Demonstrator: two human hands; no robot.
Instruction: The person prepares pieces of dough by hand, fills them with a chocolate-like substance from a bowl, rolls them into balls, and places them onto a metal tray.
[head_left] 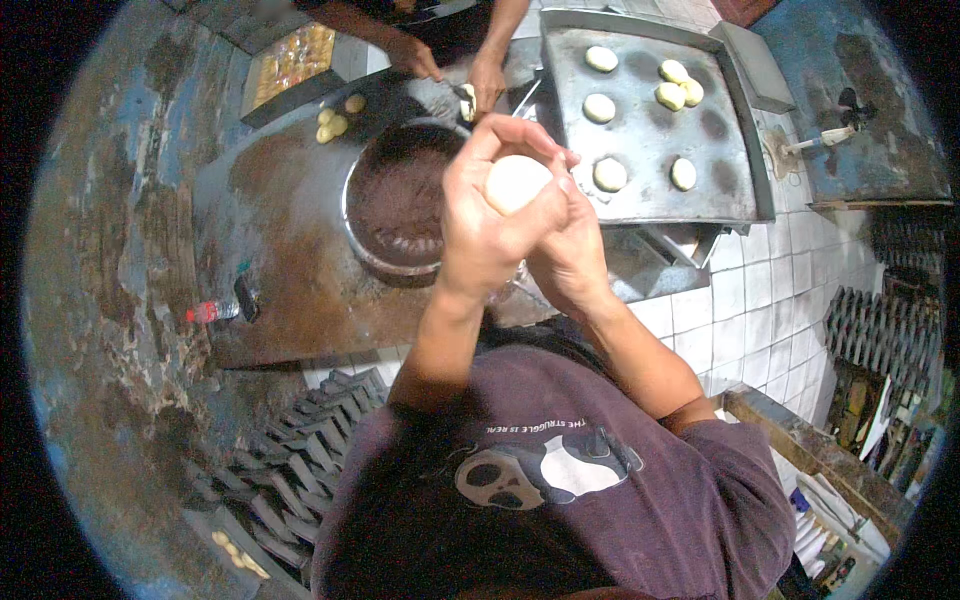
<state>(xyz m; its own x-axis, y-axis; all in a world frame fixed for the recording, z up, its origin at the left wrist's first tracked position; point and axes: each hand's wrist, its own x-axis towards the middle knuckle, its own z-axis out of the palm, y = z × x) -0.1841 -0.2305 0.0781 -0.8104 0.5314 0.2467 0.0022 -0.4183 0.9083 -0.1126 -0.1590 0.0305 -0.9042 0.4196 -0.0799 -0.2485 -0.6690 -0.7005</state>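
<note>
My left hand [478, 225] and my right hand [567, 245] are cupped together round a pale ball of dough [515, 182], fingers curled over its top and sides. They are held above the worktable, between a wide metal bowl of brown filling [395, 200] at their left and a large metal tray [650, 140] at their right. Several small dough rounds [600, 108] lie on that tray, a few of them bunched together at its upper right.
A co-worker's hands [483, 80] work a small pale piece across the table [260, 260]. Several dough balls [332, 125] lie at upper left, beside a box of filled pieces [285, 70]. A plastic bottle [210, 311] lies at left. Stacked metal moulds [280, 470] stand below the table.
</note>
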